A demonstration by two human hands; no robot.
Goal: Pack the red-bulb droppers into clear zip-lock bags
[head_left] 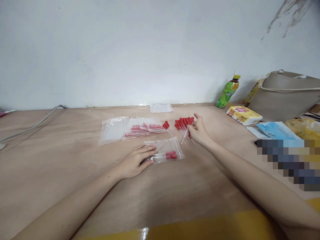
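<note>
droppers with red tops (pixel 184 121) lie in a row on the bench (pixel 75 140), by the right hand (pixel 199 132). its grip is closed in a small pinch on one dropper (pixel 184 137), with the top hidden by the fingers. the left hand (pixel 136 160) has a loose, open grip, pressing on a clear bag (pixel 161 146) with more droppers inside. picking out one dropper looks like the step now; a move from here calls for a soft, steady pinch. other clear bags (pixel 113 128) lie behind, and a green bottle (pixel 227 92) stands near the wall (pixel 150 50).
</note>
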